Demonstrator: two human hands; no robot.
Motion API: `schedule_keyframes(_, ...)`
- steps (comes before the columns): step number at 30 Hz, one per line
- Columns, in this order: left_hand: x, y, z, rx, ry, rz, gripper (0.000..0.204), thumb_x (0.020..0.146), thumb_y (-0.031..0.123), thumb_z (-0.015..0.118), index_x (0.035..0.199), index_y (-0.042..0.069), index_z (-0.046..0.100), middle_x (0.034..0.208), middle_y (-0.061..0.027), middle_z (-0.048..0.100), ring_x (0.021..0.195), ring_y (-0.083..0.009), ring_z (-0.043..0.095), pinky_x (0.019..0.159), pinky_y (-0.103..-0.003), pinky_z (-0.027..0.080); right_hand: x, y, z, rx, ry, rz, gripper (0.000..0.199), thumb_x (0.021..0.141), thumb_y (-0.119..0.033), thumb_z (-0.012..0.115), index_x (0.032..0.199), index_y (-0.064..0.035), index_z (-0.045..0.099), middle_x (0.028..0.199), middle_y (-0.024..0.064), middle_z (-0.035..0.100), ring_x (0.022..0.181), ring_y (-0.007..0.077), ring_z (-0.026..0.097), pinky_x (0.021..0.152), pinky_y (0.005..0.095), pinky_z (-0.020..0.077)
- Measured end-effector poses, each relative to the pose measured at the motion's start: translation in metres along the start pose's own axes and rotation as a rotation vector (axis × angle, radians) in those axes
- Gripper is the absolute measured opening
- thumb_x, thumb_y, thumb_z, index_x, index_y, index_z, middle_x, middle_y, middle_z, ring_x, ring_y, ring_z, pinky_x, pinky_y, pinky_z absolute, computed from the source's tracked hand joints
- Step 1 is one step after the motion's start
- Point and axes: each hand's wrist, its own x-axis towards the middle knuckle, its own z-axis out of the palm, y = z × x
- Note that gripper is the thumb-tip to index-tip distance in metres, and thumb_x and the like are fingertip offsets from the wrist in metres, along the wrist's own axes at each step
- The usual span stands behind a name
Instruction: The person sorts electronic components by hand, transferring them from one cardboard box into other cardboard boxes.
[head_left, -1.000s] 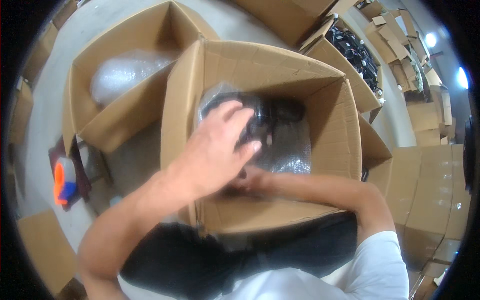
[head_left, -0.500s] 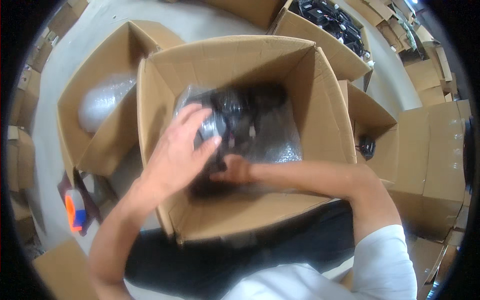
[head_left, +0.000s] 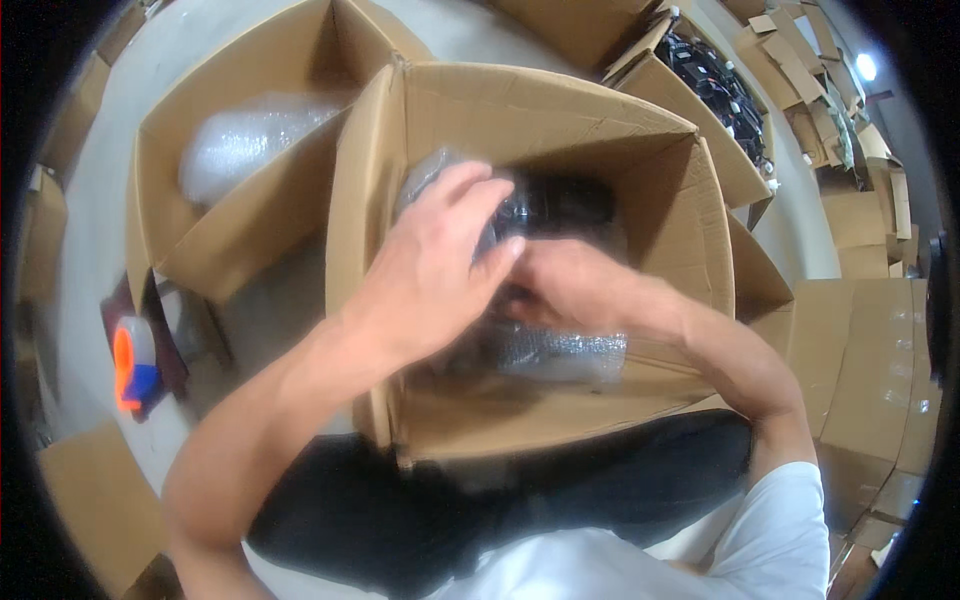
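A large open cardboard box [head_left: 540, 95] stands in front of me, with black parts [head_left: 572, 198] and clear bubble wrap [head_left: 570, 352] inside. Over the box's left half, my left hand [head_left: 435, 265] curves its fingers and thumb around a shiny, plastic-wrapped black part, mostly covered by the hand. My right hand [head_left: 575, 285] reaches in from the right with its fingers curled close to the left thumb. Whatever those fingers hold is hidden and blurred.
To the left, another open box [head_left: 230, 245] contains rolled bubble wrap [head_left: 245, 145]. An orange and blue tape dispenser [head_left: 135, 365] lies at the far left. Behind on the right is a box of black parts [head_left: 712, 90]. More cartons [head_left: 860, 360] line the right side.
My view has shifted, so the box appears farther right. My right hand has moved up beside my left thumb, its fingers curled in. My left hand stays over the wrapped part.
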Motion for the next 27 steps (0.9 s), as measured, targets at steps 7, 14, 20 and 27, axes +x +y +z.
schedule_keyframes(7,-0.002,-0.007,0.001,0.018,0.001,-0.027,0.041,0.091,0.011,0.069,0.127,-0.007,0.059,0.134,-0.0249,0.055,0.124,-0.0411,0.056,0.107,-0.043,0.045,0.036,-0.062,0.139,-1.417,-1.178,-0.484,0.047,0.101,-0.035,0.049,0.138,-0.0072,0.061,0.140,0.0134,0.059,0.131,0.0294,0.051,0.108,0.0549,0.0364)
schedule_keyframes(14,0.000,-0.001,0.006,0.014,0.008,-0.052,0.042,0.091,0.011,0.070,0.127,-0.006,0.059,0.135,-0.0257,0.055,0.126,-0.0411,0.055,0.108,-0.043,0.044,0.069,0.005,0.092,-0.214,0.123,-0.582,0.030,0.091,-0.017,0.061,0.114,-0.0030,0.073,0.128,0.0183,0.067,0.123,0.0330,0.061,0.106,0.0442,0.0470)
schedule_keyframes(20,0.016,0.007,0.011,-0.033,-0.034,0.008,0.042,0.091,0.012,0.070,0.127,-0.006,0.059,0.134,-0.0260,0.055,0.125,-0.0421,0.055,0.109,-0.043,0.044,0.010,0.103,0.173,0.175,-0.166,0.221,0.097,0.078,-0.042,0.084,0.146,0.0025,0.032,0.126,0.0304,0.059,0.121,0.0443,0.059,0.101,0.0480,0.0499)
schedule_keyframes(27,0.000,0.000,0.004,0.042,-0.043,-0.052,0.040,0.090,0.013,0.069,0.125,-0.005,0.061,0.136,-0.0249,0.055,0.127,-0.0405,0.055,0.109,-0.043,0.044,0.011,-0.014,0.154,-0.393,0.206,-0.051,0.057,0.082,-0.025,0.071,0.128,0.0036,0.053,0.094,0.0167,0.060,0.079,0.0282,0.065,0.063,0.0398,0.0525)
